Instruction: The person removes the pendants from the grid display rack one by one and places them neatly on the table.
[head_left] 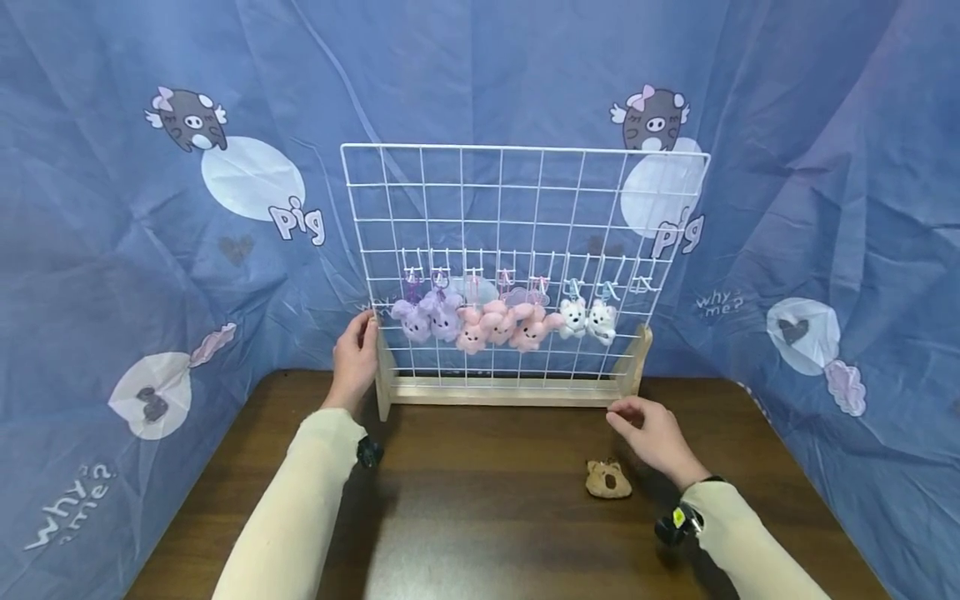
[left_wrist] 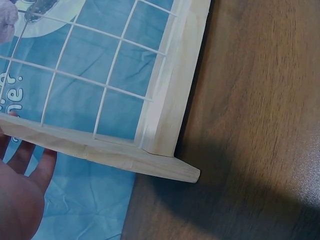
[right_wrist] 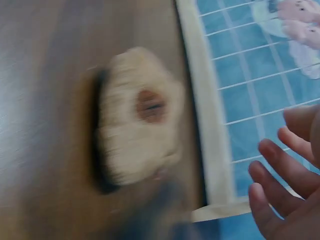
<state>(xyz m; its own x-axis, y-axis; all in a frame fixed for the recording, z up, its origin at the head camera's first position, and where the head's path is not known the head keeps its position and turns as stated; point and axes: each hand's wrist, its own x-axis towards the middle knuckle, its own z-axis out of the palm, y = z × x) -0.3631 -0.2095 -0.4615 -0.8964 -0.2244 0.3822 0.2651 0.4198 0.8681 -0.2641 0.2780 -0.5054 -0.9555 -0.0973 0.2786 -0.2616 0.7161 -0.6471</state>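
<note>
A white wire grid rack point(head_left: 525, 167) stands upright in a wooden base point(head_left: 495, 395). At its left end, my left hand point(head_left: 356, 354) grips the wooden side post point(left_wrist: 115, 159); in the left wrist view some fingers pass behind the wood. My right hand point(head_left: 652, 433) is off the rack, loosely curled around nothing, just in front of the right foot. A tan animal-head plush point(head_left: 608, 480) with a brown nose lies on the table nearby; it looks blurred in the right wrist view. Plush keychains hang on the hooks: purple ones point(head_left: 444, 317), pink ones point(head_left: 501, 322) and white ones point(head_left: 573, 317).
The rightmost hook point(head_left: 641, 285) carries no plush. Under everything is a brown wooden table point(head_left: 480, 517). Blue printed cloth point(head_left: 480, 75) hangs behind the rack and along both sides.
</note>
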